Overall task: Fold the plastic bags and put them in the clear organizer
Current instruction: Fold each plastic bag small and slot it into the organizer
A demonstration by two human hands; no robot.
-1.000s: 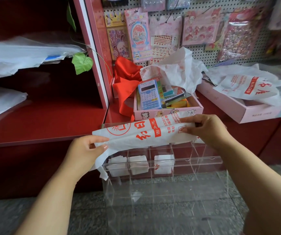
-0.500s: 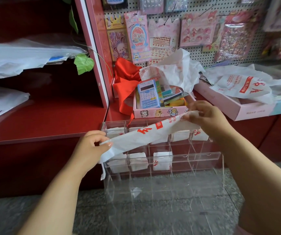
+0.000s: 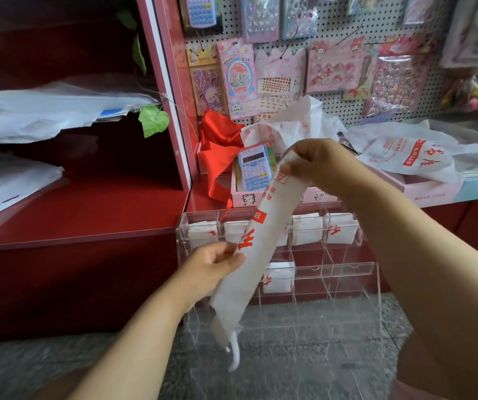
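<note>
Several compartments of the clear organizer (image 3: 347, 267) in front of us already hold folded white bags. Above it we hold one plastic bag (image 3: 258, 249), folded into a long narrow strip and slanting steeply. Our right hand (image 3: 321, 166) pinches its upper end, high over the pink box (image 3: 261, 197); our left hand (image 3: 212, 269) grips its middle, and the lower end hangs free.

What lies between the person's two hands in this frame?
In the head view, only the folded bag strip spans the gap, slanting from the right hand above down past the left hand. Behind it stands the clear organizer.
</note>
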